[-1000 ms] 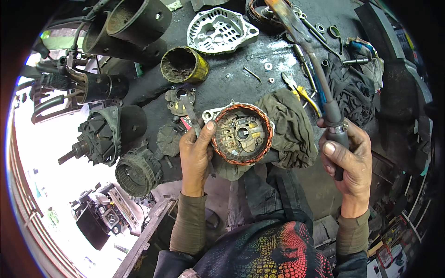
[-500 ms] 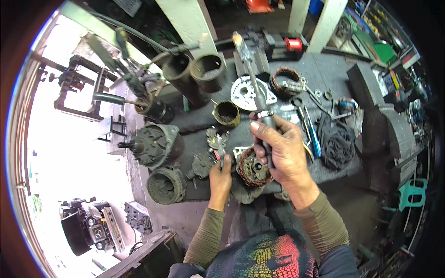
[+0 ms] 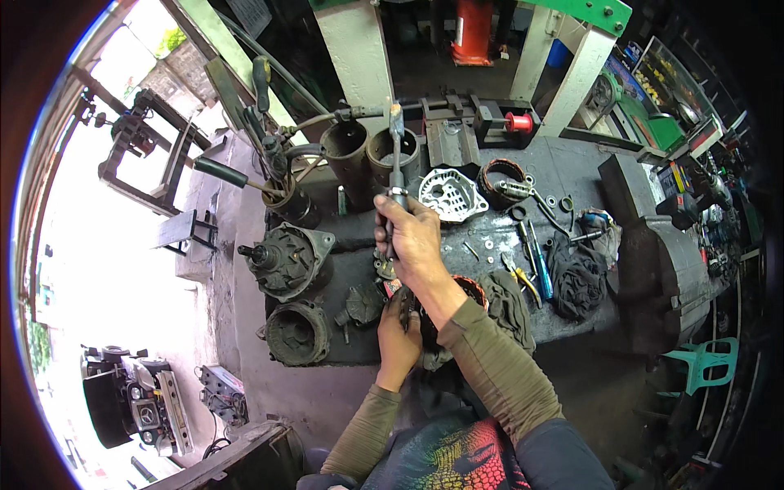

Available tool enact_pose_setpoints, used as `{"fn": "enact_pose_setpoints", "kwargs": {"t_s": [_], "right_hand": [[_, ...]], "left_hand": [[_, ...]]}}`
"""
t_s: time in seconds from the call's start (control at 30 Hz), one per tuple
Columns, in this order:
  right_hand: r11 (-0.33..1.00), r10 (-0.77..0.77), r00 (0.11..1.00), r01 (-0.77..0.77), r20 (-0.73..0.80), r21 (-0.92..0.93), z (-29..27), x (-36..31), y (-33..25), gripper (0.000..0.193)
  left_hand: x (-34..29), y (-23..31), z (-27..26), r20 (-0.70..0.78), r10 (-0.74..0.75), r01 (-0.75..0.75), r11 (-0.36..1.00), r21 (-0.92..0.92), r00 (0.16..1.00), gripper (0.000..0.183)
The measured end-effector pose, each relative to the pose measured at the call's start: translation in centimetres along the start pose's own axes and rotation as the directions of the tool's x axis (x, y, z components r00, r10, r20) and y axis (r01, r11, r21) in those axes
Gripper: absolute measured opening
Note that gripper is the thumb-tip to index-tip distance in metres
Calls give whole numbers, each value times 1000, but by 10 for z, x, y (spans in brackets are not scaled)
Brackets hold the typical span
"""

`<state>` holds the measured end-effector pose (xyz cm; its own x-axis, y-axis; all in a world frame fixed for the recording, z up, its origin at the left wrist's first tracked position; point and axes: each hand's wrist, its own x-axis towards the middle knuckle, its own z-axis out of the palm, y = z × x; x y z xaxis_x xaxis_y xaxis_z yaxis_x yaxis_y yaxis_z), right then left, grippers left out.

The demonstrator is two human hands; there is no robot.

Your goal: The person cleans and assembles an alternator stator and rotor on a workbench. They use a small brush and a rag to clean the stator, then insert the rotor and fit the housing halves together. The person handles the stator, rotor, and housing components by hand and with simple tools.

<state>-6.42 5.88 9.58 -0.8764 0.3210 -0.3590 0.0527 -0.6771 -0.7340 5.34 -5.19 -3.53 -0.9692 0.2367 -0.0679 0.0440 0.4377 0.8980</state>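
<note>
My right hand (image 3: 418, 247) is closed round the black handle of a soldering iron (image 3: 398, 159), which points away from me. Its metal shaft ends in a thick, coppery-pale tip. Below it, my left hand (image 3: 398, 347) has its fingers curled together at a dark part; what they hold is too unclear to name. Partly behind my right wrist lies an alternator stator ring with copper windings (image 3: 471, 289). A small dark round part (image 3: 363, 304) sits left of my left hand, and a red piece (image 3: 392, 287) shows just above its fingertips.
Left on the bench stand a finned alternator housing (image 3: 286, 263) and an open round housing (image 3: 297, 333). Metal cylinders (image 3: 345, 155), a pale end cover (image 3: 452, 196) and a vise (image 3: 452, 145) are farther back. Pliers (image 3: 523, 278), a screwdriver (image 3: 542, 273) and dark cloth (image 3: 578, 273) lie right.
My right hand has moved left with the soldering iron, which now stands more upright in view. My left hand has shifted slightly right and nearer me. The view has also shifted.
</note>
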Motion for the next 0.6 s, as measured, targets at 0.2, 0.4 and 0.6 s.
{"fn": "enact_pose_setpoints", "kwargs": {"t_s": [0.2, 0.4, 0.6], "right_hand": [[990, 69, 976, -41, 206, -134, -21, 9, -5, 40], [830, -138, 973, 217, 187, -514, -124, -5, -43, 54], [366, -90, 995, 67, 36, -928, -216, -71, -19, 71]], "left_hand": [[-2, -5, 17, 186, -126, 208, 817, -538, 974, 78], [9, 6, 19, 283, -88, 259, 713, -652, 955, 87], [7, 9, 45, -9, -100, 90, 928, -361, 995, 67]]}}
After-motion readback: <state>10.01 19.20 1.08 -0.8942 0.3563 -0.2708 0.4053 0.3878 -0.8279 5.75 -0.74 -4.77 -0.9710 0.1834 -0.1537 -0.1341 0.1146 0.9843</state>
